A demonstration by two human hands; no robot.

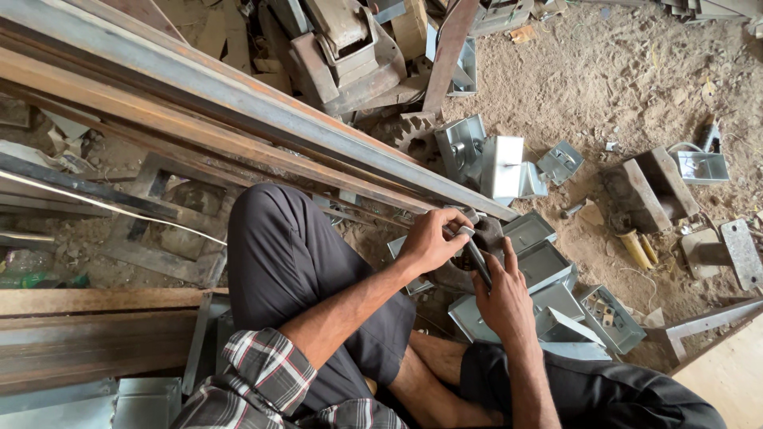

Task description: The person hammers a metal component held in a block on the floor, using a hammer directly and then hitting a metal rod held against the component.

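Note:
I sit on sandy ground with my knees up. My left hand (433, 238) presses down on a small grey metal piece lying on a dark round block (493, 232). A dark slim metal tool (477, 260) is gripped in my right hand (502, 298), its tip pointing up at the piece under my left fingers. Several grey folded sheet-metal boxes (544, 262) lie just right of my hands.
Long rusty steel bars (238, 119) run diagonally across the left. More metal boxes (485, 163), a toothed gear (409, 131) and scrap lie beyond. A brick-like block (648, 191) sits at right. Wooden planks (79, 334) lie at lower left.

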